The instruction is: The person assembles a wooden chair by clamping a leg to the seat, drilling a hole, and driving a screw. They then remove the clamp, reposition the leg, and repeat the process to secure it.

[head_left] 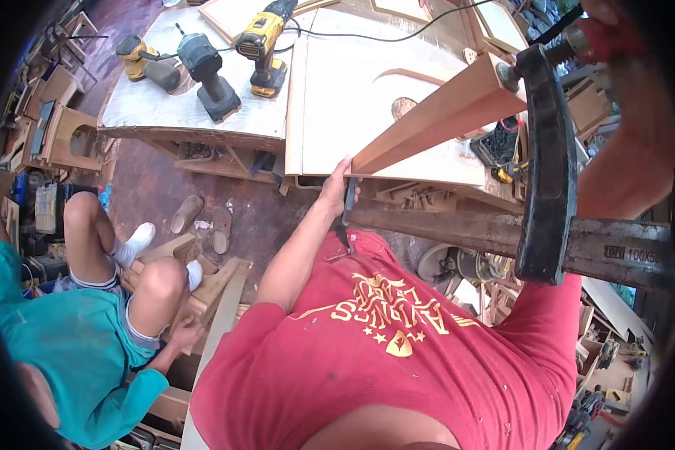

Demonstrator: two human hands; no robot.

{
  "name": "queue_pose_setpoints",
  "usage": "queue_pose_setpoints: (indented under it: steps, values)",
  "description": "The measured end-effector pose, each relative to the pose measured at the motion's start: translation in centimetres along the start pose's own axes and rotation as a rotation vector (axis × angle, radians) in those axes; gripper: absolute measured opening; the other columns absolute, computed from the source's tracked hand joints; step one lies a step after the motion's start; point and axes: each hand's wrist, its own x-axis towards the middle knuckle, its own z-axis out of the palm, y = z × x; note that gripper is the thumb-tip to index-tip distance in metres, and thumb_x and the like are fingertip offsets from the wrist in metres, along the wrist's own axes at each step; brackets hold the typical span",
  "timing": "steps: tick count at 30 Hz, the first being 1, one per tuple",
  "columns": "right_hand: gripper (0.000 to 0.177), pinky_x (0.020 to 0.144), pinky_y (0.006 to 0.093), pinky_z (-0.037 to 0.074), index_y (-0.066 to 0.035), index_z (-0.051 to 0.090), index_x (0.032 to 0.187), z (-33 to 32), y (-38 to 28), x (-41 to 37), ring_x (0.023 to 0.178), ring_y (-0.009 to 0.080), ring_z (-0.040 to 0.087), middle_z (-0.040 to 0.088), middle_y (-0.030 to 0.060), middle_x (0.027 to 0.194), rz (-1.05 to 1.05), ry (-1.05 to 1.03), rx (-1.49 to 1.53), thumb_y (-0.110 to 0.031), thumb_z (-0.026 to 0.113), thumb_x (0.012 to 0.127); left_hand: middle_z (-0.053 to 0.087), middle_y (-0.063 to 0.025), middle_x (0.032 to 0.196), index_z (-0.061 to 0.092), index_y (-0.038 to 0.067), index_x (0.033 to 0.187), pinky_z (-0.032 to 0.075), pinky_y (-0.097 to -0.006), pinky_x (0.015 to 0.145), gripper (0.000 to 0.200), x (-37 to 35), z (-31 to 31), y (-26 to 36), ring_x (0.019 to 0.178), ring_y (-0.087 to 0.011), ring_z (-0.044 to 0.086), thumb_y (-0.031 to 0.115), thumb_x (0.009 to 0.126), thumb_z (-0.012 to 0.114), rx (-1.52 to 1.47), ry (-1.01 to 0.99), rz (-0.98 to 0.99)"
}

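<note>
A long bar clamp stretches across in front of my chest, with a wooden board between its jaws. My left hand is closed round the far jaw of the clamp and touches the board's end there. The sliding jaw stands at the right, its screw pad against the board's near end. At the upper right edge my right hand is at the red screw handle; its fingers are dark and partly cut off, but seem wrapped round it.
On the white-topped workbench stand a yellow drill, a dark drill and a sander. A black cord crosses it. A person in a teal shirt sits at the left. Sandals lie on the floor.
</note>
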Motion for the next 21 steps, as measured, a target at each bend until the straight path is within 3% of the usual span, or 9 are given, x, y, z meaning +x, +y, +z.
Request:
queue_pose_setpoints:
  steps: [4, 13, 16, 21]
  values:
    - [0.035, 0.04, 0.0251, 0.031, -0.012, 0.044, 0.075, -0.4, 0.0, 0.1, 0.048, 0.0069, 0.036, 0.037, -0.005, 0.059, -0.009, 0.003, 0.005, -0.027, 0.054, 0.105, 0.058, -0.0027, 0.086, 0.064, 0.01, 0.106, 0.043, -0.0296, 0.048, 0.057, -0.2, 0.3, 0.3, 0.06, -0.0129, 0.054, 0.065, 0.093, 0.054, -0.076, -0.002, 0.005]
    - [0.032, 0.041, 0.0252, 0.032, -0.011, 0.046, 0.079, -1.2, 0.1, 0.1, 0.048, 0.0069, 0.037, 0.038, -0.005, 0.06, -0.027, 0.023, -0.001, -0.027, 0.055, 0.104, 0.059, -0.0031, 0.084, 0.064, 0.009, 0.104, 0.045, -0.0296, 0.049, 0.059, 1.3, -0.2, -0.1, 0.06, -0.0137, 0.055, 0.067, 0.092, 0.056, -0.069, 0.048, -0.003]
    - [0.03, 0.041, 0.0252, 0.032, -0.01, 0.046, 0.08, -1.4, 0.2, 0.8, 0.048, 0.0068, 0.037, 0.039, -0.005, 0.06, -0.028, 0.01, 0.0, -0.027, 0.055, 0.104, 0.058, -0.001, 0.082, 0.064, 0.011, 0.106, 0.044, -0.0299, 0.051, 0.057, 1.0, 0.0, 0.1, 0.062, -0.0132, 0.055, 0.065, 0.096, 0.048, -0.024, 0.027, 0.007]
    - [0.029, 0.042, 0.0252, 0.033, -0.01, 0.048, 0.082, -1.5, 0.0, 1.1, 0.048, 0.0068, 0.038, 0.039, -0.0051, 0.06, -0.033, -0.01, 0.023, -0.026, 0.056, 0.104, 0.06, -0.0017, 0.085, 0.063, 0.012, 0.111, 0.045, -0.0294, 0.052, 0.054, 0.9, -0.3, -0.2, 0.063, -0.0131, 0.056, 0.063, 0.098, 0.048, -0.067, -0.008, 0.021]
